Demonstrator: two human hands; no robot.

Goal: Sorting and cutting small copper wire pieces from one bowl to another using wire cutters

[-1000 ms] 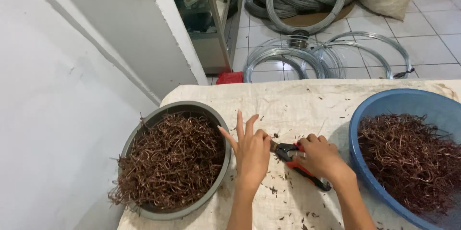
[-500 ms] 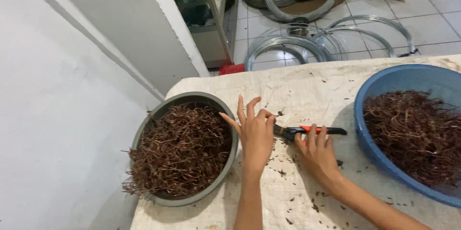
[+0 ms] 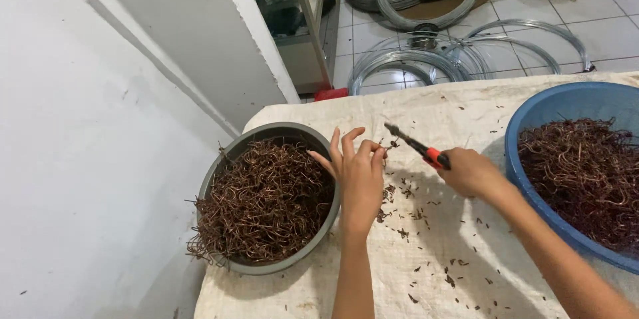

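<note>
My left hand (image 3: 358, 174) is raised beside the grey basin (image 3: 279, 131), thumb and forefinger pinching a small brown wire piece (image 3: 383, 148), the other fingers spread. My right hand (image 3: 471, 171) grips red-handled pliers (image 3: 418, 147), whose dark jaws point up-left toward that piece, just short of it. The grey basin is full of brown curled wire hooks (image 3: 263, 202). A blue basin (image 3: 552, 109) on the right holds more of the same brown wire (image 3: 586, 172).
Both basins stand on a table covered with off-white cloth (image 3: 426, 279) strewn with small wire offcuts. Beyond the table's far edge, coils of silver wire (image 3: 426, 59) lie on the tiled floor. A white wall fills the left; a shelf unit (image 3: 293, 19) stands behind.
My right hand has lifted the pliers off the cloth and swung them toward my left hand. My left hand has risen and pinched a wire piece.
</note>
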